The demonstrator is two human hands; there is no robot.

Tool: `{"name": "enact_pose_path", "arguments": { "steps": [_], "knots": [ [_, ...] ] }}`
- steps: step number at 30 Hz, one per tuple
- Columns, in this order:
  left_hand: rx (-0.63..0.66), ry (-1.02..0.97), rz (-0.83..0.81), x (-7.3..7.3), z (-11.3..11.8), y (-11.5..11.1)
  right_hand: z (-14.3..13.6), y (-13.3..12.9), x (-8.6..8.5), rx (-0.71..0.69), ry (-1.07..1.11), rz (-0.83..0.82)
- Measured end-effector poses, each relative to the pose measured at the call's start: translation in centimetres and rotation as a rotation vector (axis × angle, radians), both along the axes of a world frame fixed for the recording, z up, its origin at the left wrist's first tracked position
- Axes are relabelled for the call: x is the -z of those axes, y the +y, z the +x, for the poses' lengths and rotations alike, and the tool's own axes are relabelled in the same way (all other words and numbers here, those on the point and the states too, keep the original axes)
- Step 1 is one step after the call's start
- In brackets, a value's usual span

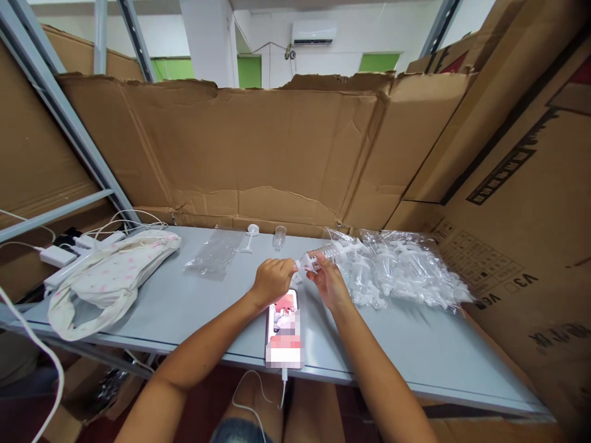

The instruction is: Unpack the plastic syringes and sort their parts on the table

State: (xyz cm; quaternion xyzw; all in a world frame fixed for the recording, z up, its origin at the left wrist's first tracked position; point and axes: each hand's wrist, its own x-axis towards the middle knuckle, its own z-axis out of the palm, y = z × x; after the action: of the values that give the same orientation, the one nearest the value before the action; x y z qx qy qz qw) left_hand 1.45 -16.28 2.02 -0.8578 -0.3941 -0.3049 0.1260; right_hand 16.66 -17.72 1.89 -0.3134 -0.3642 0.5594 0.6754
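Both my hands are on a clear plastic syringe (325,251) with white end parts, held nearly level above the table. My left hand (273,284) is closed on its narrow left tip. My right hand (329,284) grips the ribbed barrel from the right, thumb on top. Behind them a white plunger (250,239) lies on the table, and a clear barrel (279,237) stands close by. A small white piece (296,279) shows just below the syringe, partly hidden by my hands.
Plastic bags of white and clear parts (401,271) lie at right. A flat clear bag (215,252) is at left, beyond it a white fabric bag (115,271) and power strips (78,255). A phone (285,329) charges at the front edge. Cardboard (258,141) walls the grey table (194,314).
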Motion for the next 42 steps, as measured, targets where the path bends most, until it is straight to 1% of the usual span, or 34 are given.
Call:
{"name": "enact_pose_path", "arguments": {
  "steps": [4,7,9,11,13,14,15,16,19,22,24,25,27,30,31,35,37,39,42],
  "knots": [
    [0.075,-0.188,-0.287,-0.2,-0.1,-0.8,0.1,0.1,0.1,0.006,-0.006,0.034],
    [0.172,-0.431,-0.527,-0.5,0.1,-1.2,-0.2,-0.1,0.0,-0.002,-0.031,0.096],
    [0.260,-0.646,-0.736,-0.6,0.3,-1.1,-0.3,-0.3,-0.1,-0.017,-0.045,0.137],
    [0.365,-0.808,-0.998,-0.6,0.3,-0.9,-0.2,-0.5,-0.2,-0.044,-0.053,0.163],
    [0.453,-0.850,-1.231,-0.6,0.3,-0.6,0.0,-0.6,-0.2,-0.071,-0.068,0.178],
    [0.470,-0.843,-1.288,-0.7,0.2,-0.4,0.1,-0.6,-0.2,-0.079,-0.075,0.181],
    [0.466,-0.836,-1.290,-0.7,0.1,-0.3,0.1,-0.6,-0.2,-0.084,-0.078,0.180],
    [0.443,-0.840,-1.240,-0.7,0.0,-0.2,0.2,-0.5,-0.1,-0.086,-0.076,0.178],
    [0.328,-0.849,-0.945,-0.8,-0.1,-0.4,0.1,-0.3,0.0,-0.073,-0.060,0.153],
    [0.231,-0.737,-0.708,-1.0,-0.3,-1.0,0.0,-0.2,0.1,-0.052,-0.060,0.122],
    [0.185,-0.640,-0.598,-1.2,-0.5,-1.3,-0.1,-0.1,0.2,-0.048,-0.061,0.112],
    [0.173,-0.606,-0.571,-1.2,-0.6,-1.3,-0.2,-0.1,0.2,-0.049,-0.061,0.110],
    [0.177,-0.581,-0.610,-1.1,-0.8,-1.1,-0.2,-0.1,0.3,-0.057,-0.059,0.110],
    [0.202,-0.620,-0.749,-0.8,-0.8,-0.8,-0.3,-0.2,0.2,-0.070,-0.059,0.112],
    [0.208,-0.635,-0.757,-0.7,-0.8,-0.7,-0.3,-0.3,0.2,-0.071,-0.064,0.110],
    [0.224,-0.670,-0.670,-0.7,-0.5,-1.0,-0.4,-0.4,0.3,-0.061,-0.085,0.087],
    [0.225,-0.683,-0.670,-0.7,-0.5,-1.1,-0.4,-0.3,0.3,-0.056,-0.081,0.082],
    [0.236,-0.698,-0.719,-0.7,-0.5,-1.1,-0.5,-0.3,0.4,-0.059,-0.070,0.086],
    [0.288,-0.727,-0.851,-0.4,-0.6,-0.7,-0.5,-0.3,0.3,-0.075,-0.045,0.098]
  ]
}}
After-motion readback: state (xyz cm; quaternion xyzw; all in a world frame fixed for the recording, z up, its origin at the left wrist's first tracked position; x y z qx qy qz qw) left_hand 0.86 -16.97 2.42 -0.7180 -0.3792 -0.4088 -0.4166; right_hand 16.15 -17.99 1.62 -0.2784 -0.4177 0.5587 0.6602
